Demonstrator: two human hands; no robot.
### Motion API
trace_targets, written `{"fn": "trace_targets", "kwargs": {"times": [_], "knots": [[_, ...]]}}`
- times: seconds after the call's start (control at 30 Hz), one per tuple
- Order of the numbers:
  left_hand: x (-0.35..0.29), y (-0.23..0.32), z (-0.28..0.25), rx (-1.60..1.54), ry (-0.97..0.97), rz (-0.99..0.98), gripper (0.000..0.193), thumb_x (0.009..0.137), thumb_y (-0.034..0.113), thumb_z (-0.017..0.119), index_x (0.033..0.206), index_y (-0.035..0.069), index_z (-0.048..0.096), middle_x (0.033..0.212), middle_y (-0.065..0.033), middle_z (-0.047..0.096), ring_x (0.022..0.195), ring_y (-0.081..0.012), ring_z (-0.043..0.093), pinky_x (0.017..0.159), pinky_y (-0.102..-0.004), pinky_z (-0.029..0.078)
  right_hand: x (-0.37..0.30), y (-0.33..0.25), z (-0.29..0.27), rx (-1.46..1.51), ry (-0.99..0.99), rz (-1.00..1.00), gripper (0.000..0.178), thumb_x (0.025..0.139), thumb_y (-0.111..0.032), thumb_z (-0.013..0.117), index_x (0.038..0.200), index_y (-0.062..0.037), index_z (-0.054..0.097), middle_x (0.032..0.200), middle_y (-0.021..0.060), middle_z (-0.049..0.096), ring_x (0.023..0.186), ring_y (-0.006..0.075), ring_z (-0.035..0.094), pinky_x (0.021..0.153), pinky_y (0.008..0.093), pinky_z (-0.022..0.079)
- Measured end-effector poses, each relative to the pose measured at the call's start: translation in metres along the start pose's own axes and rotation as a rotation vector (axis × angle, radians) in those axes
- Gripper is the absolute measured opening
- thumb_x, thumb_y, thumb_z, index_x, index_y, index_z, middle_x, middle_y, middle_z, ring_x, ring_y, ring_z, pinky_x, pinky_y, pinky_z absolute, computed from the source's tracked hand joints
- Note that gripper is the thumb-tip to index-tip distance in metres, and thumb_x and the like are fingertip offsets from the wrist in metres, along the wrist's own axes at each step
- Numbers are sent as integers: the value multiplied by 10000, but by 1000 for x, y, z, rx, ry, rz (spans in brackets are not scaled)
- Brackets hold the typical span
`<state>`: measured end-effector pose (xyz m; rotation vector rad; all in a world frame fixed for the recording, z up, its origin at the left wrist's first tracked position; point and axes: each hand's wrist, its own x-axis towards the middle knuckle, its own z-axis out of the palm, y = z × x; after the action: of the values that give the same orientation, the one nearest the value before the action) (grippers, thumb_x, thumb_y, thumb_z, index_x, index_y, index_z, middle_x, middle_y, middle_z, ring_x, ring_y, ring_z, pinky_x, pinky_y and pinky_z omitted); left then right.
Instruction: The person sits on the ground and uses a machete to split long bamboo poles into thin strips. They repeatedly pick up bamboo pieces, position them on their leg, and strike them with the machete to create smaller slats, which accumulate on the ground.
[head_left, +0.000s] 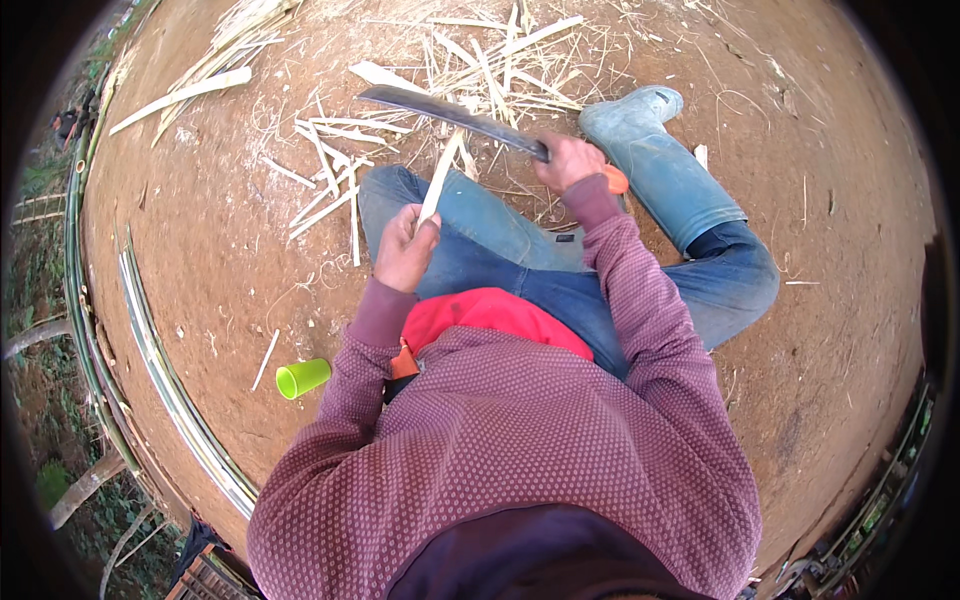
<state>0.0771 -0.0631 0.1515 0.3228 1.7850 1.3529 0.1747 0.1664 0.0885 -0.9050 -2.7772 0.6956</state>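
At the centre of the frame, above the person's lap, the left hand [403, 248] is closed around the lower end of a thin pale bamboo strip [441, 177], which rises tilted toward the upper right; the right hand [567, 162] is wrapped tight on the orange handle of a long dark curved blade [450, 113], whose edge meets the strip's upper end; the strip is flat, narrow and cream-coloured. Around them, in the upper middle, pale shavings and splinters [480, 60] lie scattered on the brown dirt ground [220, 230]; a blue rubber boot [650, 150] sits just right of the knife hand; a green plastic cup [303, 377] lies on its side at lower left; long split bamboo poles [170, 380] curve along the left edge.
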Motion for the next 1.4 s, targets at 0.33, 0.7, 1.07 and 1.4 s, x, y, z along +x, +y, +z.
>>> {"fn": "trace_targets", "kwargs": {"times": [0.33, 0.7, 1.07, 1.4], "knots": [[-61, -4, -41, -89, -54, -102, 81, 893, 150, 517, 872, 83, 477, 569, 66, 409, 397, -7, 290, 349, -175, 199, 16, 20, 4, -5, 7, 223, 266, 756, -305, 587, 943, -127, 651, 781, 145, 654, 757, 311, 640, 707, 416, 502], [9, -11, -12, -107, -17, 114, 300, 871, 184, 566, 1102, 31, 451, 646, -6, 489, 410, -31, 364, 361, -190, 287, -17, -14, -9, 252, 256, -116, 165, 709, -225, 619, 828, -113, 642, 674, 88, 633, 613, 272, 626, 595, 383, 500], [30, -21, -6, 234, 61, 210, 244, 919, 184, 447, 751, 26, 529, 623, 3, 479, 486, -69, 413, 450, -233, 334, -31, -38, 16, 140, 104, -391, 252, 699, -257, 656, 886, -112, 570, 777, 78, 615, 724, 276, 618, 623, 398, 482], [13, 3, 0, 14, 16, 115, 165, 925, 134, 444, 938, 13, 557, 626, 36, 426, 486, -39, 340, 434, -207, 283, -14, -24, 23, 149, 189, -369, 175, 677, -190, 658, 815, -103, 597, 711, 84, 605, 648, 291, 605, 576, 386, 478]]}}
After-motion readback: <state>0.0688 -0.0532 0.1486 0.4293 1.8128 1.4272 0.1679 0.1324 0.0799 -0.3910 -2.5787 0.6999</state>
